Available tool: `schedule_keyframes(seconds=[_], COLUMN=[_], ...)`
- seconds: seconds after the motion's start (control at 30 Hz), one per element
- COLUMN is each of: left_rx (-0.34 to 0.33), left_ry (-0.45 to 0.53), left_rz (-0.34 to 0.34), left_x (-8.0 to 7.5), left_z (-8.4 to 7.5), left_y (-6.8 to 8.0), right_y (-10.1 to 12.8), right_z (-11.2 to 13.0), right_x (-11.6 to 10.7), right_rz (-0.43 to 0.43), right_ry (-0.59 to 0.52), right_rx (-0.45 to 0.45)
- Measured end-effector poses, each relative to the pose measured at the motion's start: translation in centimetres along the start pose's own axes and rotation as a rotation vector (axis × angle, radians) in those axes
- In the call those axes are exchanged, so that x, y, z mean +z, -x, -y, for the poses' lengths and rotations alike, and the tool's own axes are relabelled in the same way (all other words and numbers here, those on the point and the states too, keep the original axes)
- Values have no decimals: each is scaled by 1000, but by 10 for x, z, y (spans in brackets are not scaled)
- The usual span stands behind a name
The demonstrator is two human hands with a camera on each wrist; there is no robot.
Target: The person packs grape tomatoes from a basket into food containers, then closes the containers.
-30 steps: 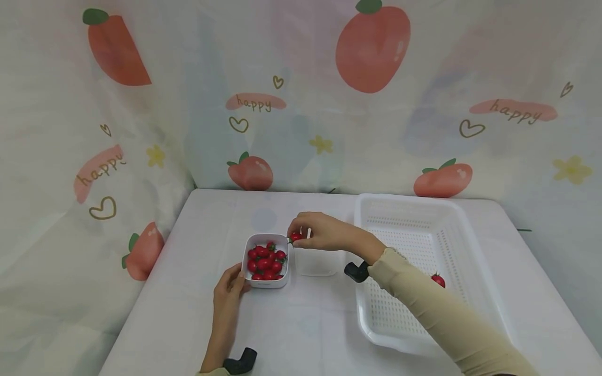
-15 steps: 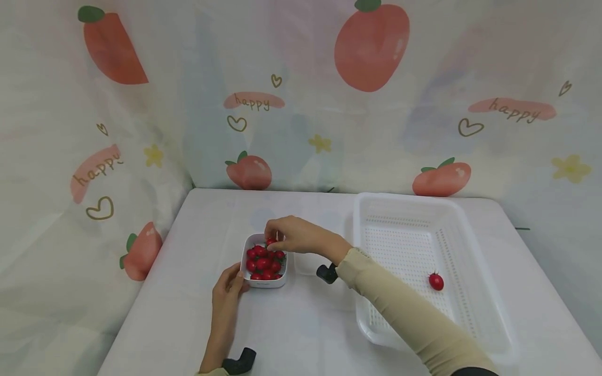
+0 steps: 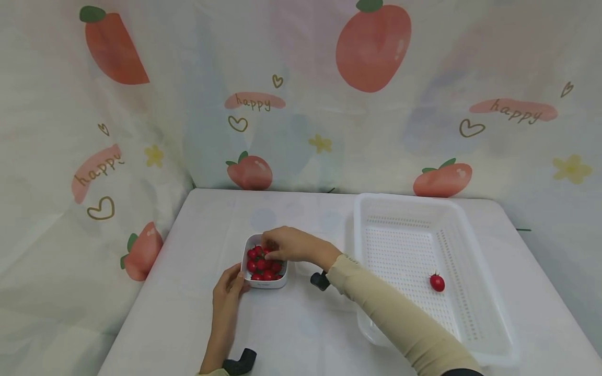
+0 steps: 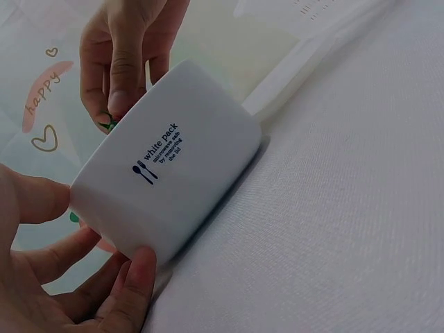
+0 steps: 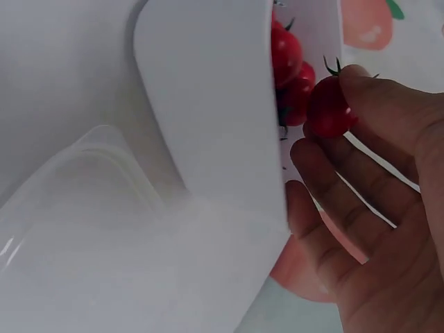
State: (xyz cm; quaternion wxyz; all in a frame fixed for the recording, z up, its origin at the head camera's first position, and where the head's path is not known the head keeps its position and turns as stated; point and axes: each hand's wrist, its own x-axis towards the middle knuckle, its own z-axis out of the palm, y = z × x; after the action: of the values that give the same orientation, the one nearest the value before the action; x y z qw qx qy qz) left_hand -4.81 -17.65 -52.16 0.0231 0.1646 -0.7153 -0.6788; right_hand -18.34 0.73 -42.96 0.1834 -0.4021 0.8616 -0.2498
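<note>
The right hand [image 3: 287,245] is over the small white box [image 3: 265,282] of tomatoes [image 3: 263,263], and its fingers [image 5: 388,97] pinch one tomato [image 5: 329,107] just at the box's top edge. The other tomatoes lie right under that hand. The left hand [image 3: 228,284] is at the near left corner of the box, with curled fingers [image 4: 132,284] holding its side. The box sits on the tabletop [image 3: 301,324], left of the big basket [image 3: 470,250].
</note>
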Motion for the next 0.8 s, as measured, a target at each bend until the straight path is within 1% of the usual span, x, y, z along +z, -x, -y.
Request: schedule_keyframes(seconds=[0.1, 0.4, 0.67, 0.8], left_rx=[0, -4, -4, -1], left_ry=[1, 5, 13, 10], left_rz=[0, -1, 0, 2], left_x=[0, 0, -1, -1], left_z=[0, 2, 3, 3], left_y=[0, 0, 1, 0], right_y=[-1, 0, 2, 2], right_z=[-2, 1, 0, -1], right_x=[3, 6, 8, 7], right_rz=[13, 22, 10, 19], right_ry=[40, 187, 246, 248], right_rx=[-4, -38, -55, -50])
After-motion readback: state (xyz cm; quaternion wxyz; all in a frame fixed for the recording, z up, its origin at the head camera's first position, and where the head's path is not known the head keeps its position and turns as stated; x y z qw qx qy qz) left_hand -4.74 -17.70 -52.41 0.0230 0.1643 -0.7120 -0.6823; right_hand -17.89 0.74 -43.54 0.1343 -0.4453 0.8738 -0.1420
